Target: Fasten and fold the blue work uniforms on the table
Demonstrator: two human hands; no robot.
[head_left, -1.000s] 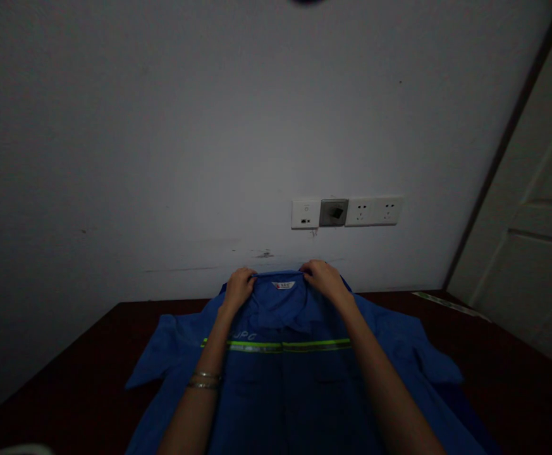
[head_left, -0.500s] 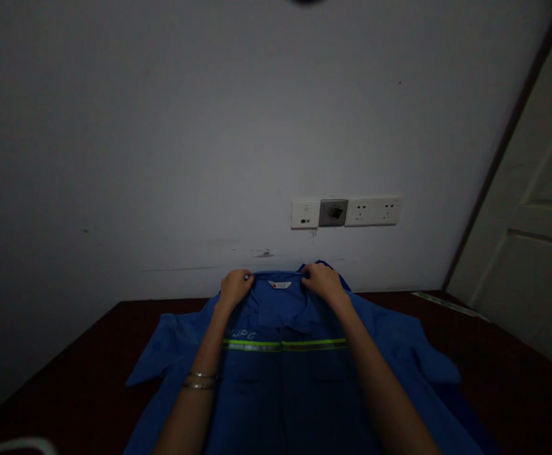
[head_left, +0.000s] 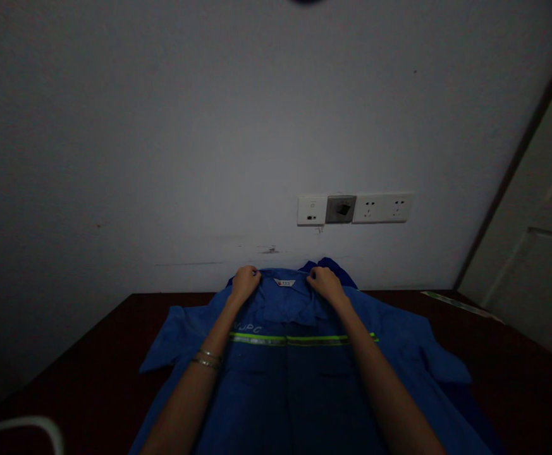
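A blue short-sleeved work shirt (head_left: 261,379) lies spread front side up, its collar toward the wall. Across its chest runs a yellow-green and silver reflective stripe, with white lettering above it on the left. My left hand (head_left: 246,283) pinches the collar's left side, and my right hand (head_left: 324,282) pinches its right side. Between them the neck opening shows a white label (head_left: 284,283). Darker blue fabric (head_left: 339,270) sticks out behind the collar and from under the shirt at the lower right. My forearms cover parts of the shirt front.
The shirt rests on a dark red-brown tabletop (head_left: 90,366) against a pale wall (head_left: 185,126). Switches and sockets (head_left: 382,208) sit on the wall above. A thin patterned strip (head_left: 463,306) lies at the back right, near a white door (head_left: 551,272). A white curved object (head_left: 24,422) shows at lower left.
The whole view has shifted slightly, so the shirt and wall sockets appear a little further right. Both hands keep their hold on the collar.
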